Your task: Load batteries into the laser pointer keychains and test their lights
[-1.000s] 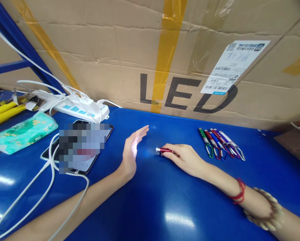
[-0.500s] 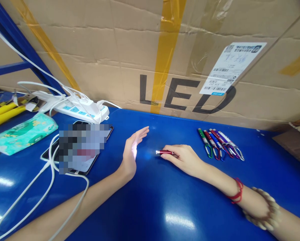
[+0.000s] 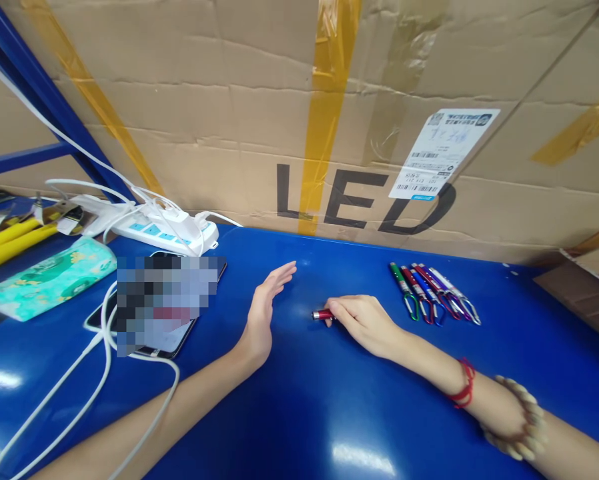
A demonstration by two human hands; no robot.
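Observation:
My right hand (image 3: 364, 323) is closed around a small red flashlight (image 3: 321, 315), whose silver end points left toward my other palm. Across a short gap, my left hand (image 3: 264, 317) is raised on edge with its fingers stretched out, palm facing the flashlight and holding nothing. No light shows on that palm. Several similar pens with carabiner clips lie side by side to the right, among them a green one (image 3: 399, 279) and a white one (image 3: 447, 283).
A big cardboard box (image 3: 219, 120) stands behind the blue table (image 3: 279, 413). At the left are a pixelated phone (image 3: 172, 343), white cables (image 3: 108, 360), a power strip (image 3: 154, 235), a green tissue pack (image 3: 54, 277) and yellow items (image 3: 22, 243).
The flashlight's glow on my left palm has gone out. My right fingers have shifted on the flashlight. The whole view has moved slightly.

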